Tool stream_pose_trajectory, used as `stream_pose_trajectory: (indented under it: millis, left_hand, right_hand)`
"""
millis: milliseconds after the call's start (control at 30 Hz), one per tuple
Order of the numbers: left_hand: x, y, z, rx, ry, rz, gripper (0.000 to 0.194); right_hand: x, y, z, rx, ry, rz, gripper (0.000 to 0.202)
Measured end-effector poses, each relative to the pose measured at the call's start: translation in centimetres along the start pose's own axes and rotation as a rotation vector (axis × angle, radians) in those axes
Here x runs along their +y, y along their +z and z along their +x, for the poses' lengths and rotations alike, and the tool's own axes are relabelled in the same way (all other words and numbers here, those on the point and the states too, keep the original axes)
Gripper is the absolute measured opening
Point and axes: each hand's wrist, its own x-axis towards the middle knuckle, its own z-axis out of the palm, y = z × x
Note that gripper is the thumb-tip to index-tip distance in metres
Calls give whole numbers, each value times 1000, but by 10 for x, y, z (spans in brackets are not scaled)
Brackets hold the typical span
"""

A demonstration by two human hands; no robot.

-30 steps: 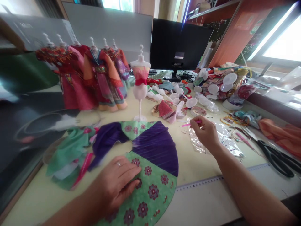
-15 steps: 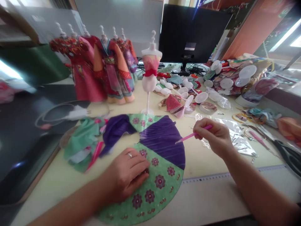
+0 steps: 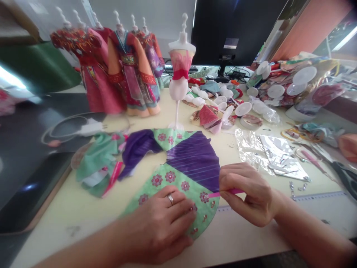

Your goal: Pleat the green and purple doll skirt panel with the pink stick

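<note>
A round doll skirt of green flowered cloth and purple striped cloth lies on the table. My left hand, a ring on one finger, rests flat on the green part, fingers stretched and covering some of the flowers. My right hand pinches a slim pink pencil-like stick. Its tip touches or hovers just over a flower near the skirt's right edge; I cannot tell which. Shiny stones dot the flowers.
A small mannequin stands behind the skirt, dressed dolls to its left. Crumpled green cloth lies left. On the right are silver plastic packets, loose shiny stones, a ruler and scissors.
My right hand has come down and slightly left, bringing the stick's tip from the purple cloth to a green-part flower. My left hand has slid right and down over the green cloth.
</note>
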Motion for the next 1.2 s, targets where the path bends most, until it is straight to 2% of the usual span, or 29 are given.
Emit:
stream_pose_trajectory:
  millis: [300,733,1200]
  left_hand:
    - [5,9,4,-151,-47,-10,34]
    - [2,12,5,-110,-34,24,42]
    - [1,14,8,-140,-32,15,42]
  right_hand:
    - [-1,1,-1,-21,-25,-51,18]
    - [-3,1,-1,-53,-45,-87,19]
    - [-3,2,-2,-64,-47,-92,16]
